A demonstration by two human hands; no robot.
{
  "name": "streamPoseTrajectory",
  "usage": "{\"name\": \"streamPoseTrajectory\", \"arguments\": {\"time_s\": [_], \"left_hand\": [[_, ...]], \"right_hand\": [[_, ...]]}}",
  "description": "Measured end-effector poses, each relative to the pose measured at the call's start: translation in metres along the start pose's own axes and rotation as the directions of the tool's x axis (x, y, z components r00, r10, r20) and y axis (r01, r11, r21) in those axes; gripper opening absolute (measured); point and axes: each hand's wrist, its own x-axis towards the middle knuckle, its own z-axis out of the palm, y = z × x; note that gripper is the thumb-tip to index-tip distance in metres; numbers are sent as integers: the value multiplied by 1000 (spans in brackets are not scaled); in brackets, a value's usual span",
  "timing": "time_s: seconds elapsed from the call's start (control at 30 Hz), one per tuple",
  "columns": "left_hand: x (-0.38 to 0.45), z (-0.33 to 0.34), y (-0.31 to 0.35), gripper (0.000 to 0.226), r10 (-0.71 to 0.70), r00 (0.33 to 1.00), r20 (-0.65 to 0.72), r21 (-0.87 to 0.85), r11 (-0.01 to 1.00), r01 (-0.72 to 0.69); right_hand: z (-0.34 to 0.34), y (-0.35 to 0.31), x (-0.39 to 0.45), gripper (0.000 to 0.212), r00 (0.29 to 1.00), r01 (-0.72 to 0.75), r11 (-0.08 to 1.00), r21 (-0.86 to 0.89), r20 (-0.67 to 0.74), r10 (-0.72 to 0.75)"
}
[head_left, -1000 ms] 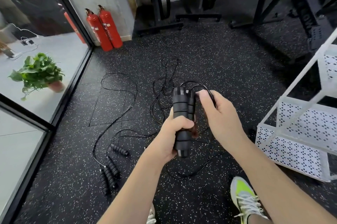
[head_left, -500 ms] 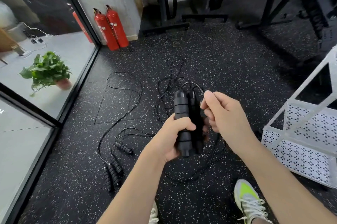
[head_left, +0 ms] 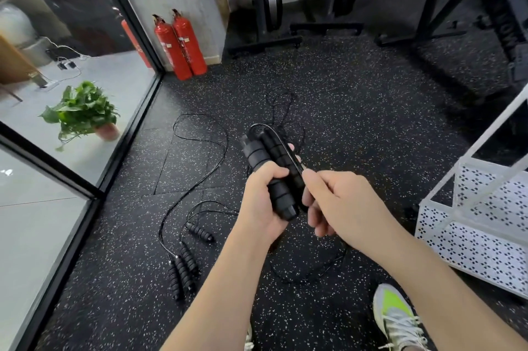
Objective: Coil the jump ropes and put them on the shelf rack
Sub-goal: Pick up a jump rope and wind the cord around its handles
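Observation:
My left hand (head_left: 264,202) grips two black foam jump-rope handles (head_left: 271,167) held side by side, tilted with their tops to the upper left. My right hand (head_left: 340,205) pinches the thin black cord (head_left: 283,142) that runs down along the handles. The rest of that cord hangs to the floor in a loop (head_left: 308,279) under my hands. Other jump ropes lie on the floor to the left, their black handles (head_left: 183,267) bunched together and their cords (head_left: 200,167) sprawled loose. The white perforated shelf rack (head_left: 474,225) stands at the right.
Glass wall and black frame run along the left, with a potted plant (head_left: 83,113) behind it. Two red fire extinguishers (head_left: 180,47) stand by the wall. Black gym machine frames (head_left: 265,7) fill the back. My shoe (head_left: 397,319) is at the bottom right.
The handles tilted from upright to leaning left. My right hand slid down from their tops to the lower part, drawing the cord along them.

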Motion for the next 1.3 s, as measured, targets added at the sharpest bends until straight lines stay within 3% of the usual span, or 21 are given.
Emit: {"name": "streamPoseTrajectory", "arguments": {"time_s": [0.13, 0.3, 0.43, 0.5, 0.6, 0.73, 0.8, 0.87, 1.0, 1.07, 1.1, 1.13, 1.2, 1.27, 1.3], "left_hand": [[1, 4, 6, 57, 105, 994, 4, -140, 985, -103], [-1, 10, 7, 45, 194, 981, 8, -196, 962, -189], [-4, 15, 10, 38, 281, 959, -48, -144, 948, -285], [-6, 18, 12, 36, 314, 947, -64, -144, 936, -320], [-9, 22, 10, 27, 374, 924, -86, -73, 922, -380], [-18, 35, -8, 20, 485, 870, -89, 217, 862, -458], [-21, 40, -21, 23, 463, 881, -103, 339, 849, -406], [-21, 41, -26, 15, 419, 893, -166, 412, 852, -323], [-19, 39, -19, 64, 407, 901, -147, 528, 803, -277], [-25, 34, -12, 99, 447, 883, -141, 591, 754, -287], [-28, 29, -8, 113, 499, 859, -116, 658, 686, -310], [-30, 21, -3, 123, 572, 819, -42, 761, 549, -344], [-32, 4, 2, 128, 634, 744, 208, 924, 121, -362], [-31, -5, 0, 120, 515, 730, 449, 888, -351, -299], [-29, -7, -5, 115, 421, 753, 505, 819, -509, -264]], "right_hand": [[9, 2, -6, 48, 998, 39, 985, -171, -37, -46], [19, 5, -7, 55, 1000, -1, 987, -163, -13, -1], [31, 9, -7, 54, 996, 6, 992, -124, -86, -17], [40, 14, -8, 47, 992, -31, 1000, -4, -121, 30], [48, 17, -4, 44, 983, -26, 947, 319, -166, 83], [46, 8, 4, 52, 949, -106, 785, 611, -174, 263], [44, 9, 9, 54, 929, -155, 703, 694, -139, 342], [44, 17, 14, 57, 913, -171, 688, 705, -149, 379], [28, 29, 27, 59, 903, -104, 801, 589, -281, 324], [11, 34, 30, 58, 891, -95, 928, 359, -386, 241], [2, 37, 30, 60, 887, -110, 973, 204, -422, 189], [-6, 41, 29, 63, 882, -121, 991, 58, -452, 134], [-18, 46, 29, 61, 872, -109, 977, -182, -490, 6], [-22, 50, 30, 55, 889, -85, 920, -382, -447, -103], [-20, 53, 30, 54, 903, -75, 889, -451, -408, -131]]}}
